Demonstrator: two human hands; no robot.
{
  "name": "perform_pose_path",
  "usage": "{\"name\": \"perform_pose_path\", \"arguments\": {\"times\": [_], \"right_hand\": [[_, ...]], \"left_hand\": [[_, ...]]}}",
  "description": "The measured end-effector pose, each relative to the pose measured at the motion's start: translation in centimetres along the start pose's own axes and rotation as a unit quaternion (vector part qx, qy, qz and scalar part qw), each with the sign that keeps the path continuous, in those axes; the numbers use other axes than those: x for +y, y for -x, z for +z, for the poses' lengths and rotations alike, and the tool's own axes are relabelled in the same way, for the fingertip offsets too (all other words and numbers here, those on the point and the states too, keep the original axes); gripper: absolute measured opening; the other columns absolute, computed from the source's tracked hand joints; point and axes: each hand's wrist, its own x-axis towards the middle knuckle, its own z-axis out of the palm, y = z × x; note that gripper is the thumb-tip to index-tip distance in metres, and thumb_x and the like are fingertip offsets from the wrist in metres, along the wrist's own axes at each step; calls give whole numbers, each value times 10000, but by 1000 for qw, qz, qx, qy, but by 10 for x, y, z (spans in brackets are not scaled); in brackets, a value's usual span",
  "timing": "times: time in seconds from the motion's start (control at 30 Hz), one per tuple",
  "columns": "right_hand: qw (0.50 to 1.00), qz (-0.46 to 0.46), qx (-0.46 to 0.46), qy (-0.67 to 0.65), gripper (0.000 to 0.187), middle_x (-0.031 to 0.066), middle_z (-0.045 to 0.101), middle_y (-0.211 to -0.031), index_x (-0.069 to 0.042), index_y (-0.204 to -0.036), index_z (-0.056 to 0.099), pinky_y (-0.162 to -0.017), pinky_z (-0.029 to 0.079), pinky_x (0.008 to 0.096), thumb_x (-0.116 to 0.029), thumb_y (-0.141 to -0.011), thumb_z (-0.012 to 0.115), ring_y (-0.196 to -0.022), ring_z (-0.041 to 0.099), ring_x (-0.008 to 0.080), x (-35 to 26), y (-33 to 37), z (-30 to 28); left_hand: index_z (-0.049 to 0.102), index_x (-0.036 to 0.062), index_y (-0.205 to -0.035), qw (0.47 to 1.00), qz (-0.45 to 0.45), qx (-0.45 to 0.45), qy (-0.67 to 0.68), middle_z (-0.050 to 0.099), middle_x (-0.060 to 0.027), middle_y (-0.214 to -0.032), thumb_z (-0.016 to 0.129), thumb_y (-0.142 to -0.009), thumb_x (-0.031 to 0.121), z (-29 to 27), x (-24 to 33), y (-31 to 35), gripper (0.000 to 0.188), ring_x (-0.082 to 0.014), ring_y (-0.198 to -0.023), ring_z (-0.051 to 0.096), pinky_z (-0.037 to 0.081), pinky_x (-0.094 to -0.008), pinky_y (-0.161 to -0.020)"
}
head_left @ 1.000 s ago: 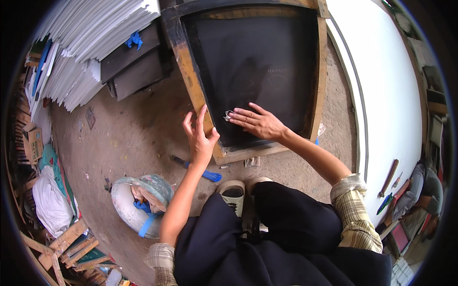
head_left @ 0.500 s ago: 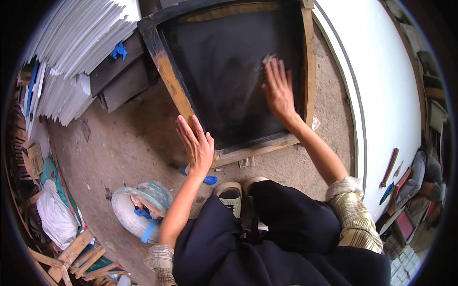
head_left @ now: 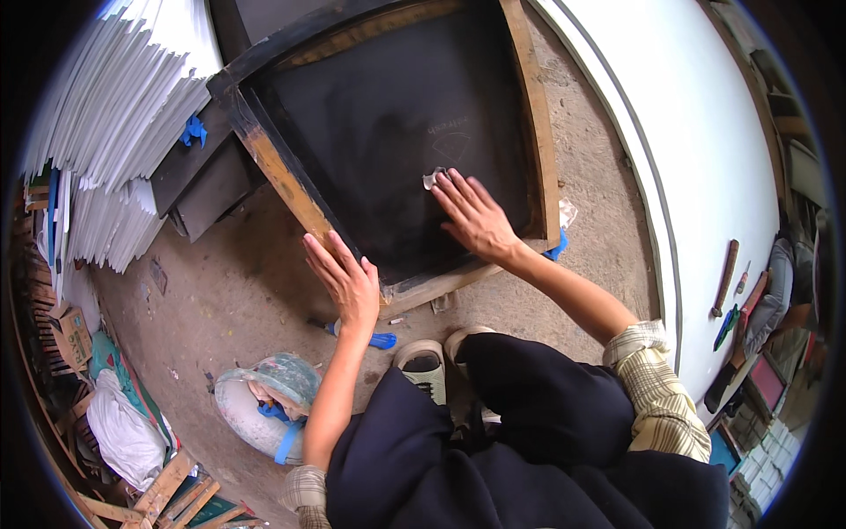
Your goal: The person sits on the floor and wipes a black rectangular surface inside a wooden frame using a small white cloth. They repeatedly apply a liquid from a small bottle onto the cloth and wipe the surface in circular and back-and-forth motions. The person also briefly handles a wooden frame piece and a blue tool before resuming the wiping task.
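Observation:
A wooden frame (head_left: 538,115) stretched with a dark sheet like a printing screen (head_left: 370,132) leans in front of me, its lower edge toward my feet. My right hand (head_left: 478,218) lies flat on the lower right of the dark sheet, fingers extended. Under or just beyond its fingertips is a small whitish scrap (head_left: 433,179), too small to tell its kind. Faint pale marks show on the sheet above it. My left hand (head_left: 348,280) rests with outstretched fingers on the frame's left bar, close to the near corner.
Stacked white sheets (head_left: 123,97) stand at the far left, beside dark panels (head_left: 211,176). A paint-stained bucket (head_left: 251,410) and a blue-handled tool (head_left: 381,340) are on the floor near me. A white tabletop (head_left: 687,132) with hand tools runs along the right.
My right hand and the whitish scrap have slid down the sheet, toward me and leftward. My left hand stays on the frame's bar. The whole view has shifted slightly.

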Motion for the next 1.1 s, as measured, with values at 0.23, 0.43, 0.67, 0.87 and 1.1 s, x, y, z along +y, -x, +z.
{"name": "perform_pose_path", "arguments": {"times": [0.23, 0.43, 0.67, 0.87, 1.1], "right_hand": [[959, 187, 211, 2, 644, 188, 253, -1498, -25, -1444, 249, -1122, 198, 498, -103, -876, 541, -1398, 215, 352, 30, -43, -8], [989, -10, 123, -86, 623, 160, 394, -1433, -35, -1377, 410, -1094, 277, 484, 65, -773, 527, -1356, 329, 339, -3, -37, 7], [982, 67, 173, 32, 600, 115, 419, -1424, -65, -1369, 425, -1075, 285, 488, -9, -789, 567, -1341, 366, 281, 5, -49, 0], [975, 24, 216, -48, 588, 117, 379, -1448, -40, -1372, 415, -1092, 297, 450, -9, -800, 551, -1359, 333, 292, -32, -93, 13], [971, -137, 170, -100, 409, 73, 635, -1137, -51, -1111, 631, -921, 483, 374, 17, -712, 572, -1124, 569, 243, -55, -75, 13]], "left_hand": [[165, -47, -1438, 1000, 2, -20, -3, 102, -385, -1442, 630, -782, 123, -3, 3, -1, 822, -521, -1341, 194, 255, -569, -1088], [157, -48, -1438, 999, 1, -33, 1, 82, -381, -1449, 665, -778, 181, -6, 0, 1, 863, -515, -1350, 174, 237, -563, -1094], [144, 30, -1472, 997, -15, -76, 16, 55, -272, -1511, 723, -752, 230, -29, -4, 2, 945, -429, -1392, 143, 242, -553, -1093], [157, 52, -1479, 990, -40, -122, 61, 81, -179, -1544, 682, -785, 201, -57, -15, 15, 883, -369, -1421, 85, 122, -597, -1104], [364, 89, -1401, 984, -105, -59, 130, 196, -146, -1522, 641, -813, 180, -82, -40, 45, 656, -346, -1409, 160, 111, -613, -1099]]}}
